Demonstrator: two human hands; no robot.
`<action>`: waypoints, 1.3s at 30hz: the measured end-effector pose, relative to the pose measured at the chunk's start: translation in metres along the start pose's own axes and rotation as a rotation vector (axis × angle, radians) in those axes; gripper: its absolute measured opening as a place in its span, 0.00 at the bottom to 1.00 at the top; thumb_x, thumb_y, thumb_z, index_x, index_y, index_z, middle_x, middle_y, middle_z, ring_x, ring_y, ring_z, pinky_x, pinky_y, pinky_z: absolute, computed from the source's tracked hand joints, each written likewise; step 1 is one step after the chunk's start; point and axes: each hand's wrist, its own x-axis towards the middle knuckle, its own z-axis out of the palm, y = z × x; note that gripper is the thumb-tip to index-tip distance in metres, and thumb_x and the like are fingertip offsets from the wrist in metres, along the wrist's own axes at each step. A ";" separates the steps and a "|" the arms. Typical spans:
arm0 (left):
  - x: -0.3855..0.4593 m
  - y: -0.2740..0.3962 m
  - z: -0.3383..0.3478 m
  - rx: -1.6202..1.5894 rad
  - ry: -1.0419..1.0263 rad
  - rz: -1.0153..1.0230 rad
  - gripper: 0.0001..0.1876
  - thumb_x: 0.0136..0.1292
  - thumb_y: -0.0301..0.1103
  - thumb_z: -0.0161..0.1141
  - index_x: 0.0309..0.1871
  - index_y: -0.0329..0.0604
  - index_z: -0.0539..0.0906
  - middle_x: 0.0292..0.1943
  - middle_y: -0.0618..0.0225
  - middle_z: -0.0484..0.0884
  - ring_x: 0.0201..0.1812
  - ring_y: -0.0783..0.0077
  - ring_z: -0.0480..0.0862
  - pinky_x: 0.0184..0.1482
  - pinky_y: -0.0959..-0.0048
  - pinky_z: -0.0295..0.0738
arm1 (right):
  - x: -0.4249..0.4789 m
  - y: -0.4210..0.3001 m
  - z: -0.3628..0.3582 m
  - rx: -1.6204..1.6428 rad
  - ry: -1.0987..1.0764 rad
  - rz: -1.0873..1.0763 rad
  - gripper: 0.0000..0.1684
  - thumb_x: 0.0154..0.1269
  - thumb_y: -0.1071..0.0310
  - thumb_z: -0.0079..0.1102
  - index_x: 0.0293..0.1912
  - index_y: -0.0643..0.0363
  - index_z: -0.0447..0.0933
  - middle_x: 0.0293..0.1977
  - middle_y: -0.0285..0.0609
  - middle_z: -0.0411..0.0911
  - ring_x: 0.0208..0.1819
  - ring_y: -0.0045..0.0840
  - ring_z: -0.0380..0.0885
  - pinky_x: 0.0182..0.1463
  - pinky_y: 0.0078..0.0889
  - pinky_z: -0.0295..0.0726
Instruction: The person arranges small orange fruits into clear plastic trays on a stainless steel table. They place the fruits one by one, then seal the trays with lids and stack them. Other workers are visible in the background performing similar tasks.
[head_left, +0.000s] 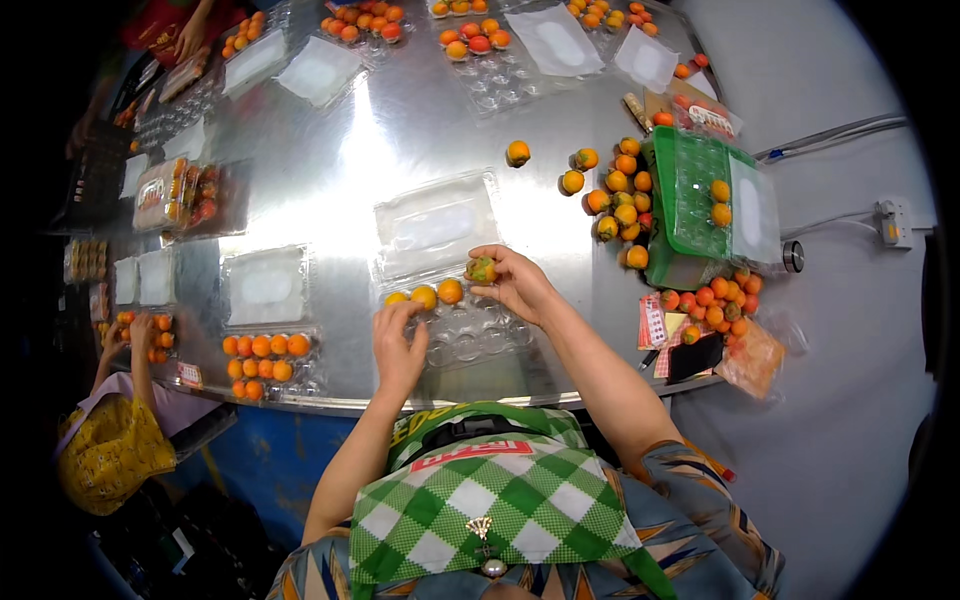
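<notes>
My right hand (517, 285) pinches a persimmon (481, 270) with a green calyx between thumb and fingers, just above the far right of a clear plastic tray (476, 337). This tray has round hollows, and a row of orange persimmons (424, 297) sits along its far edge. My left hand (397, 341) lies over the tray's left side, its fingertips at the leftmost persimmon and its thumb apart; whether they touch is hidden. Beyond the row, the tray's open lid (439, 221) holds a white pad.
Loose persimmons (619, 191) lie right, beside a green crate (671, 247) carrying another clear tray. More fruit, a dark phone (695, 357) and cards sit near the right edge. A filled tray (259, 360) stands left. Another person's hands (139, 330) work at far left on the steel table (352, 360).
</notes>
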 end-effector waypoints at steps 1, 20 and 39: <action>0.000 0.000 0.000 -0.002 -0.001 0.004 0.13 0.48 0.21 0.58 0.40 0.40 0.79 0.41 0.60 0.78 0.47 0.57 0.74 0.51 0.65 0.67 | 0.001 0.002 -0.003 -0.055 -0.011 -0.025 0.15 0.60 0.70 0.51 0.47 0.62 0.72 0.39 0.40 0.73 0.43 0.26 0.73 0.49 0.32 0.76; -0.001 -0.007 -0.011 0.031 -0.033 -0.042 0.14 0.48 0.21 0.57 0.41 0.39 0.79 0.42 0.58 0.77 0.49 0.55 0.72 0.55 0.63 0.64 | 0.039 -0.053 -0.027 -1.398 0.778 -0.851 0.38 0.45 0.59 0.70 0.57 0.56 0.66 0.56 0.51 0.60 0.56 0.42 0.60 0.57 0.44 0.63; 0.008 -0.010 -0.015 0.080 -0.044 -0.110 0.13 0.50 0.21 0.57 0.41 0.38 0.79 0.42 0.58 0.78 0.49 0.56 0.73 0.54 0.64 0.66 | 0.110 -0.105 -0.038 -1.576 0.902 -0.610 0.37 0.47 0.42 0.64 0.57 0.40 0.67 0.61 0.47 0.55 0.58 0.44 0.58 0.53 0.48 0.66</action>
